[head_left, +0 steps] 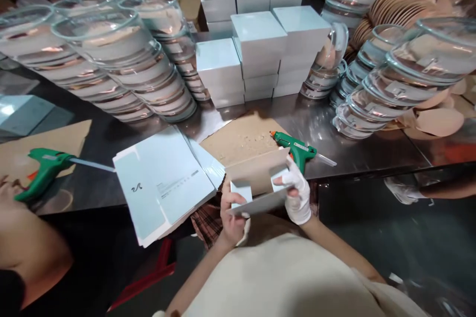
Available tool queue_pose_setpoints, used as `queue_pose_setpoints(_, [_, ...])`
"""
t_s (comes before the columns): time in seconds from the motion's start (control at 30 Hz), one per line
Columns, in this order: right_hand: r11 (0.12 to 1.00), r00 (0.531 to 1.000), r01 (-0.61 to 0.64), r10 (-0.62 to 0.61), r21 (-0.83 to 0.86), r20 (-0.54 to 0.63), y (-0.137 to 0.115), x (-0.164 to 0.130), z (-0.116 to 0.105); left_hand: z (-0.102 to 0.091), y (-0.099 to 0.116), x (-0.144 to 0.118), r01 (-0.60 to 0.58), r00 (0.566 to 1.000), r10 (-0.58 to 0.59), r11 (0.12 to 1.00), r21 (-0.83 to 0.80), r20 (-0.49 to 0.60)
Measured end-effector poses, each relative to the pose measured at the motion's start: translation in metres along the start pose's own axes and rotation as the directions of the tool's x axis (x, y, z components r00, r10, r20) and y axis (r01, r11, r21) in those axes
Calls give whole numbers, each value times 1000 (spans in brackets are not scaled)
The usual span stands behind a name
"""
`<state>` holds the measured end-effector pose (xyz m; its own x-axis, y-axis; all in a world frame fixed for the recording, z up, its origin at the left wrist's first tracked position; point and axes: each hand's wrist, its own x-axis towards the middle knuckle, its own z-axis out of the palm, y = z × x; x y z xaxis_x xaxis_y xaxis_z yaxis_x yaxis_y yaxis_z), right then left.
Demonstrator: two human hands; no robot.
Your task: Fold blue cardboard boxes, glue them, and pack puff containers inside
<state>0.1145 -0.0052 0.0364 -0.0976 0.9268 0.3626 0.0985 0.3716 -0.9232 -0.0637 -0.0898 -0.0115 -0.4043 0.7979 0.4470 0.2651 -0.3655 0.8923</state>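
Between my hands is a partly folded cardboard box (256, 173), its brown inside facing up and white flaps at both ends. My bare left hand (233, 210) grips its left end, fingers at the flap. My right hand (297, 193), in a white glove with bare fingertips, grips the right end. Just beyond my right hand, a green glue gun (297, 147) lies on a brown cardboard sheet (241, 136) dotted with glue bits. To the left of my left hand lies a stack of flat printed box blanks (163, 183).
Stacked glass bowls (130, 59) stand at the left, and more glass bowls (394, 84) at the right. White boxes (260, 44) are piled at the back centre. A co-worker's hand (11, 193) holds another green glue gun (48, 168) at the left. Wooden lids (394, 10) are stacked far right.
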Motion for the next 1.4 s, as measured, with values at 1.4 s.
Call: queue_pose_setpoints(1.4, [806, 827, -536, 442, 251, 348, -41, 14, -39, 17, 28, 57, -90, 996, 89, 973, 211, 15])
